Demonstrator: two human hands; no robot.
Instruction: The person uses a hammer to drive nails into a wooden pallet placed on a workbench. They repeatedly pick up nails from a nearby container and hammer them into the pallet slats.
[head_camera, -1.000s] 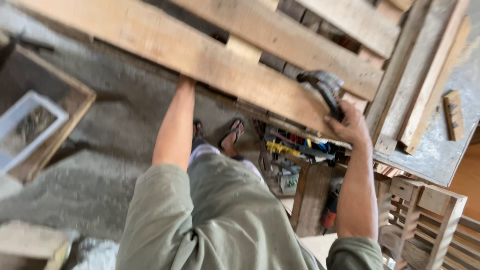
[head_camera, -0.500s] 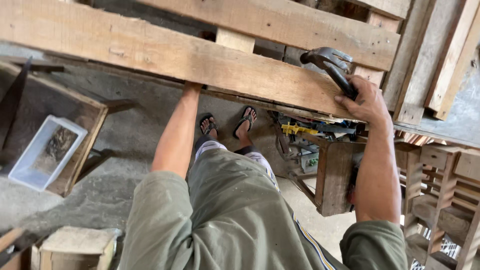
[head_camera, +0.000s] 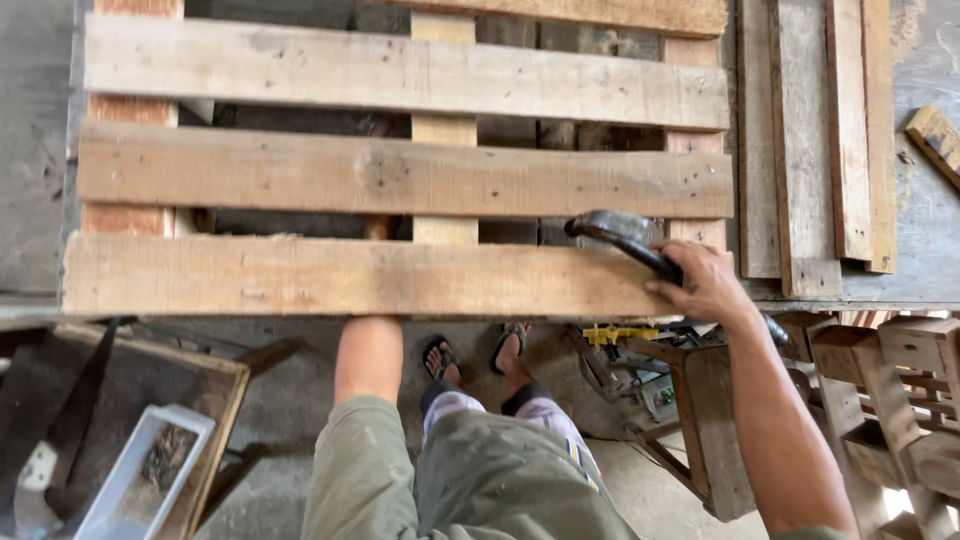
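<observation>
Now squared up in view: pallet flat on surface, near edge. Right hand clamped on hammer over near slat. Left hand hidden underneath, state unclear. Better to strike squarely, keeping pallet steady.

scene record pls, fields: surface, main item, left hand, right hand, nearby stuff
surface: grey workbench
main item: wooden pallet lying flat, three top slats in view, front slat at the bench edge
left hand: hidden under the front slat; only the forearm shows
right hand: right hand gripping a dark hammer, head over the pallet's right end
nearby stuff: loose planks right of the pallet; white tray on the floor at left; wooden stool below right
</observation>
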